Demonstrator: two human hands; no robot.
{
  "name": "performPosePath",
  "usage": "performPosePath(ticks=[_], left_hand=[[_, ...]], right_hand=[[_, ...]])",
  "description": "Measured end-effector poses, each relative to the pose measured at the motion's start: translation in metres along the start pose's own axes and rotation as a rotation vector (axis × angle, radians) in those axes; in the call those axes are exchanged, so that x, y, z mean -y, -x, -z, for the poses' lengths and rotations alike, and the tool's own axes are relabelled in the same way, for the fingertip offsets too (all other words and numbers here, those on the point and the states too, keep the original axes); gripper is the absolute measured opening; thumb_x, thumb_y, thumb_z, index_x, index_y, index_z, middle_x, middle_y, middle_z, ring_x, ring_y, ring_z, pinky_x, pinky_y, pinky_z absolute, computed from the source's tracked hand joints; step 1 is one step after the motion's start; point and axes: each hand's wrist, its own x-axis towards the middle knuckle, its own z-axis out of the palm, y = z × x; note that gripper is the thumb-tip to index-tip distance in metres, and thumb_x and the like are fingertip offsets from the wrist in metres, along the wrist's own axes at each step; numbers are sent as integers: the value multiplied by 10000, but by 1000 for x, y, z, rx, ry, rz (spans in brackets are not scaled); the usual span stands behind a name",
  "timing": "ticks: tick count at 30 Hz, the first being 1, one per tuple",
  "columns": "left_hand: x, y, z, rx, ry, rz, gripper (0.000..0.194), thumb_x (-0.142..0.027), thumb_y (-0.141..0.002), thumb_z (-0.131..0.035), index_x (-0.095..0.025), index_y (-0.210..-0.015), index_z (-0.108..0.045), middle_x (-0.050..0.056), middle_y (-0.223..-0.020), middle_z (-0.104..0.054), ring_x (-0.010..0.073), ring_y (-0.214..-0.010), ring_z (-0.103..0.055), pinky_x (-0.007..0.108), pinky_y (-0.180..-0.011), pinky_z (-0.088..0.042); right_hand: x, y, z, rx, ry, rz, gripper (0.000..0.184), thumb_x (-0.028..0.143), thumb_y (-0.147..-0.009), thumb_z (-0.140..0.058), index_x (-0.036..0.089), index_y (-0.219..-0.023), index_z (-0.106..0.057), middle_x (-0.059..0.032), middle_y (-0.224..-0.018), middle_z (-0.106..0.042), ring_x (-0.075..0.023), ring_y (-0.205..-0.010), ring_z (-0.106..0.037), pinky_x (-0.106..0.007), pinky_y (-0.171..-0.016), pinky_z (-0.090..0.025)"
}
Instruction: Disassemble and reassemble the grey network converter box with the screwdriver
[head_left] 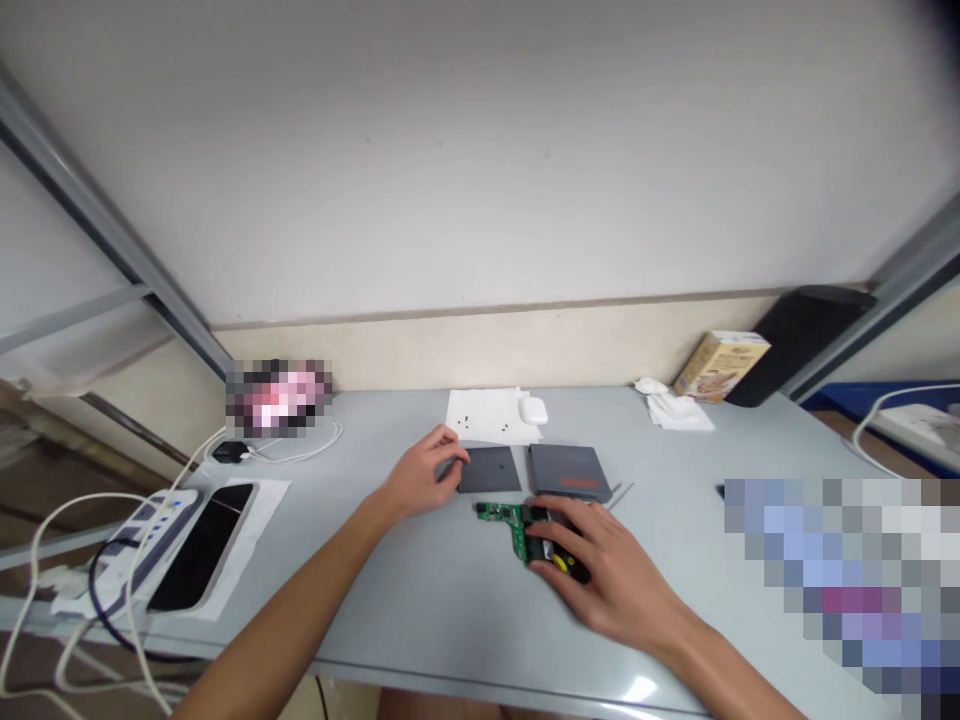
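Observation:
My left hand (424, 473) is at the left edge of a flat dark grey panel (491, 470), its fingers bent and closed on that edge. My right hand (600, 560) curls from above over a green circuit board (517, 530) with black parts on it. Under those fingers shows a black piece with a yellow spot (560, 563), partly hidden by the hand. Just beyond the right hand lies a grey box-like case (568, 470) with a reddish label. A thin metal rod (621, 493) sticks out beside the case.
Behind the panel, white paper (480, 415) bears several tiny dark screws and a white earbud case (533, 410). A phone (202, 547) and a power strip (142, 550) with cables lie at left. A yellow box (720, 365) and crumpled tissue (679, 412) stand at back right.

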Motion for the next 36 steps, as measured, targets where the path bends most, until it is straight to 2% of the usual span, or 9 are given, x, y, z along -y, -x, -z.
performPosePath(ticks=[5,11,18,25,36], left_hand=[[-1,0,-2,-2,-14,20,175,-151,-949,-530,-208,-982,-693,65,-1077,-591,118,-731,-584,262,-697,-513],[-3,0,-2,-16,-141,49,192,-276,-960,-593,-233,-1127,-679,68,-1128,-605,162,-813,-622,313,-762,-538],[0,0,-5,-12,-113,50,289,-159,-882,-572,-232,-1141,-676,64,-1136,-619,146,-749,-612,306,-732,-535],[0,-1,-3,12,-5,-23,326,-81,-875,-544,-221,-1145,-662,82,-1113,-691,226,-1033,-658,357,-908,-553],[2,0,-4,43,43,-48,293,-48,-890,-521,-205,-1078,-681,84,-1083,-683,211,-1008,-644,349,-904,-550]], right_hand=[[0,0,0,-50,34,9,222,334,-988,-644,237,-1170,-725,-143,-1322,-697,-297,-1129,-709,-487,-893,-606],[1,-2,-1,-108,56,10,217,328,-989,-644,225,-1157,-733,-148,-1283,-715,-291,-1086,-724,-466,-852,-615],[1,-1,0,-141,82,-13,227,346,-987,-641,234,-1155,-742,-144,-1261,-723,-311,-1096,-722,-482,-837,-616],[2,-2,-1,-139,74,-31,234,340,-970,-653,241,-1152,-762,-140,-1264,-727,-318,-1105,-721,-482,-851,-616],[2,-1,-3,-151,90,-33,239,342,-971,-654,232,-1160,-749,-140,-1257,-725,-312,-1098,-715,-476,-844,-606]])
